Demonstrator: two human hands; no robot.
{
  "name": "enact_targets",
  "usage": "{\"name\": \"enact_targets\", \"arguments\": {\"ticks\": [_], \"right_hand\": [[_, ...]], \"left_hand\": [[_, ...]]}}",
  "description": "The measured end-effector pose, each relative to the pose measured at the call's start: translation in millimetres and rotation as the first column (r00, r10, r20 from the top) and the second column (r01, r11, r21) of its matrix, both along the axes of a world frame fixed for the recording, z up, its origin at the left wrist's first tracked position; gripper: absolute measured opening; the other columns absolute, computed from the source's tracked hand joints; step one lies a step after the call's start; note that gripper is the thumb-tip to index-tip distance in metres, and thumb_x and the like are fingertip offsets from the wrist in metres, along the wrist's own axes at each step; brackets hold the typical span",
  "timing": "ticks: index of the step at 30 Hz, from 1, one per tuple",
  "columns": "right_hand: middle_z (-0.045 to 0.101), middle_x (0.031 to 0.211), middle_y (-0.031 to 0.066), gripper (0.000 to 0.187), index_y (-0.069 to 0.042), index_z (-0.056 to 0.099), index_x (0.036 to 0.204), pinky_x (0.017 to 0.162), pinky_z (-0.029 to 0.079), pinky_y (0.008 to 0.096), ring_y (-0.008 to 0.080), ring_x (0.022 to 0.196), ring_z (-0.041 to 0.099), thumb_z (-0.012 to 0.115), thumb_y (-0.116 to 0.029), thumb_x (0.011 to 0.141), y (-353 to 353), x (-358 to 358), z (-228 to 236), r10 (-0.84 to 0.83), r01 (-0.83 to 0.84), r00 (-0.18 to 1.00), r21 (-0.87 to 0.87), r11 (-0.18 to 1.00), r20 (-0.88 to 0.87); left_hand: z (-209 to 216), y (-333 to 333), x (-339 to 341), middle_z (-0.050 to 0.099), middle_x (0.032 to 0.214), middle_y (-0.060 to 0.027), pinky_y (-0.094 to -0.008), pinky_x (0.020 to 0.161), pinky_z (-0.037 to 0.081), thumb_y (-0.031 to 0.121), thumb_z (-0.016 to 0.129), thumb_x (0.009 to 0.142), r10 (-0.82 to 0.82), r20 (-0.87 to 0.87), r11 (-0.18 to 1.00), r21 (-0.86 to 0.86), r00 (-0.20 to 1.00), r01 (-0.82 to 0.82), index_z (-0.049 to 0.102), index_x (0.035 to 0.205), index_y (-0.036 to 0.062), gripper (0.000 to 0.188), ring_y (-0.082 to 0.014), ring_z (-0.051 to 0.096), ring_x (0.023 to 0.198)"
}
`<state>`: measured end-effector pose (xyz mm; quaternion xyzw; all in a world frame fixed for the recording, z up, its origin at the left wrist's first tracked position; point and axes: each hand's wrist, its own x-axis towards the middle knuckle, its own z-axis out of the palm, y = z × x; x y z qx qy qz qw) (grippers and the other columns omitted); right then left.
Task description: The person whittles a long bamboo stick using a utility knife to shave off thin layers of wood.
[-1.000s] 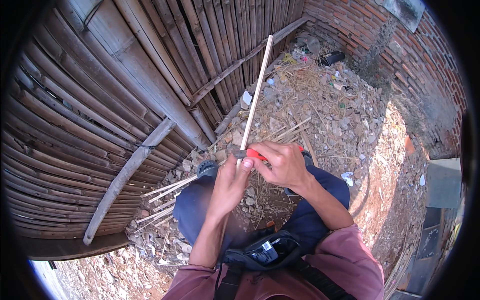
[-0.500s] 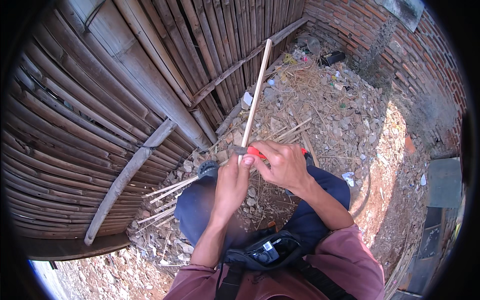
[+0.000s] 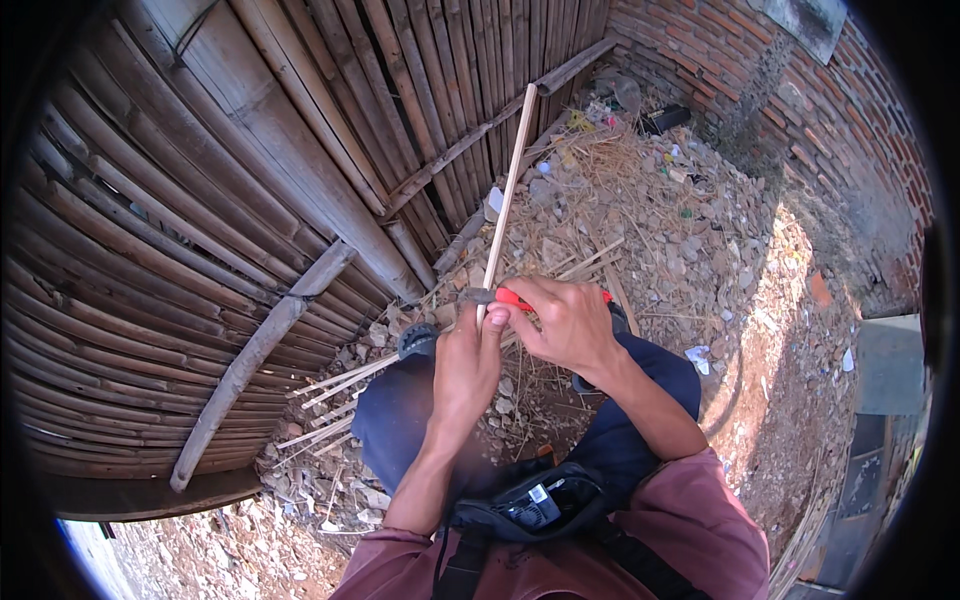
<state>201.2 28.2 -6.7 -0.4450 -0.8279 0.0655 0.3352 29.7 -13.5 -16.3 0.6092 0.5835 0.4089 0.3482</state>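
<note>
My left hand [image 3: 467,355] is closed round the lower end of a long pale bamboo strip [image 3: 511,190], which points up and away from me. My right hand [image 3: 568,320] grips the red handle of a knife [image 3: 510,298]. Its short grey blade [image 3: 478,296] lies across the strip just above my left fingers, and the two hands meet there. Most of the handle is covered by my right fingers. More pale bamboo strips [image 3: 345,377] lie on the ground beside my left knee.
A bamboo slat wall [image 3: 300,150] with thick poles rises close on the left. Brick walls [image 3: 690,50] stand at the back and right. Rubble [image 3: 660,240], straw and litter cover the ground. An open black bag [image 3: 530,505] sits at my waist.
The far end of the bamboo strip has dipped slightly and shifted a little left. Both hands keep their hold, nearly in place.
</note>
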Motion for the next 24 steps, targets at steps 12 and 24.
{"name": "enact_targets", "arguments": {"ticks": [12,24], "right_hand": [[0.074,0.081,0.0111,0.026,-0.009,0.077,0.106,0.056,0.057,0.0423,0.0316,0.066,0.074,0.077,-0.033,0.098,8.2,-1.8,-2.1,0.031,-0.028,0.999,0.091,0.995,-0.034],[0.078,0.083,0.0105,0.028,-0.009,0.079,0.1,0.058,0.056,0.0439,0.0335,0.069,0.076,0.074,-0.037,0.101,43.5,24.3,10.6,-0.151,0.17,0.981,0.161,0.972,-0.119]], "left_hand": [[5.2,0.3,-0.1,0.063,0.07,-0.0276,-0.0531,0.061,0.048,0.035,0.053,0.116,0.006,-0.002,1.0,0.015,1.0,-0.006,0.061,0.117,-0.0028,0.038,-0.0489,0.069,0.067],[0.4,-5.9,4.3,0.063,0.068,-0.029,-0.0568,0.061,0.047,0.031,0.053,0.116,-0.04,-0.059,0.995,-0.097,0.997,0.034,0.059,0.109,-0.0026,0.035,-0.0526,0.067,0.068]]}}
